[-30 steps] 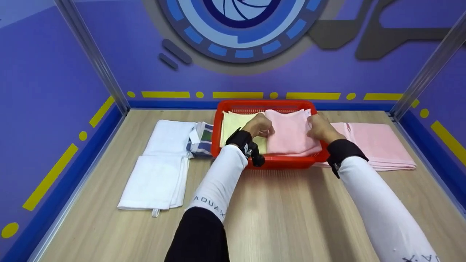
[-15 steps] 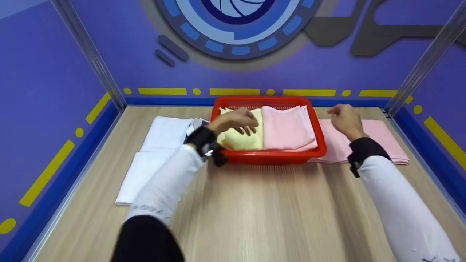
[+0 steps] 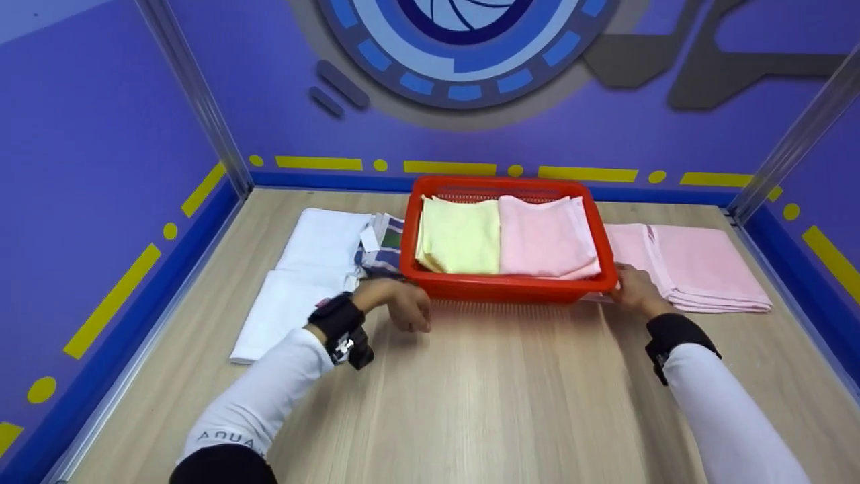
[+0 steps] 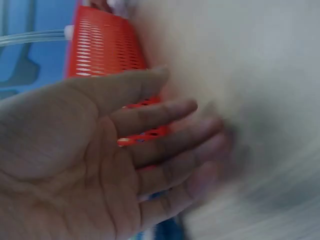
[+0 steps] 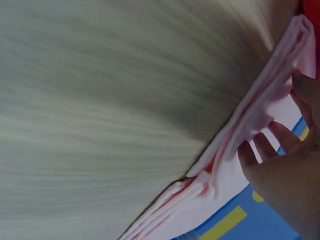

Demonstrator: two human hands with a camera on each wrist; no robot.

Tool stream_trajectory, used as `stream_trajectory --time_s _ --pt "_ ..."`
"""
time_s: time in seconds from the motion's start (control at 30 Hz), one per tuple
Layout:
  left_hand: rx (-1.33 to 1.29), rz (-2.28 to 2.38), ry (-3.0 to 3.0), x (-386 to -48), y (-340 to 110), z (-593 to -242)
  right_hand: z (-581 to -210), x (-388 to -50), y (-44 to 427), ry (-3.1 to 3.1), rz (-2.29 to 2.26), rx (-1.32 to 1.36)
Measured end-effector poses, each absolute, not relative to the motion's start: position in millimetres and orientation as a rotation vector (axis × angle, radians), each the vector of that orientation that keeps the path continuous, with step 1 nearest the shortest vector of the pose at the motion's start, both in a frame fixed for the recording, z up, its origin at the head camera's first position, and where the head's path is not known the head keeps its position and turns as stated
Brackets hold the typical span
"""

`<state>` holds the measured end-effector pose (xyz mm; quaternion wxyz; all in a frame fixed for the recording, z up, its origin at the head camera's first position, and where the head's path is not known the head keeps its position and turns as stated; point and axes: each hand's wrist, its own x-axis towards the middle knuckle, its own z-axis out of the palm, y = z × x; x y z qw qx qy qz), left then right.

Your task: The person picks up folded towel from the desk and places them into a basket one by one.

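In the head view a red plastic basket (image 3: pixel 504 290) holds a folded yellow cloth (image 3: pixel 462 235) on its left side and a folded pink cloth (image 3: pixel 547 235) on its right. My left hand (image 3: pixel 403 304) is just in front of the basket's left front corner, over the table. The left wrist view shows its fingers loosely extended with nothing in them. Beside the basket's right front corner is my right hand (image 3: pixel 635 289). Its fingertips (image 5: pixel 245 150) are at a folded pink towel (image 5: pixel 250 115) in the right wrist view; whether they press on it I cannot tell.
Folded white towels (image 3: pixel 326 238) lie to the left, with a striped cloth (image 3: pixel 386 259) partly behind the basket. More folded pink towels (image 3: pixel 712 269) are stacked at right. Purple panels (image 3: pixel 470 144) wall in the wooden table (image 3: pixel 497 390).
Both hands have let go of the pink cloth in the basket and come out. The left moved left and nearer; the right moved right, then down to the basket's front corner.
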<state>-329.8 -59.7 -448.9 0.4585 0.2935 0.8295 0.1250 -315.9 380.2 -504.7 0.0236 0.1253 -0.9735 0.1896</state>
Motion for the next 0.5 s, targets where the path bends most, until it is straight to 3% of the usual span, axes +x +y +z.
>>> stream_trajectory --time_s 0.2,0.5 --pt "0.667 0.321 2.154 -327 -58 -479 -509 -310 378 -3.037 0.575 0.338" --pt "0.609 0.285 2.267 -319 -54 -480 -500 -301 382 -3.092 0.648 0.271"
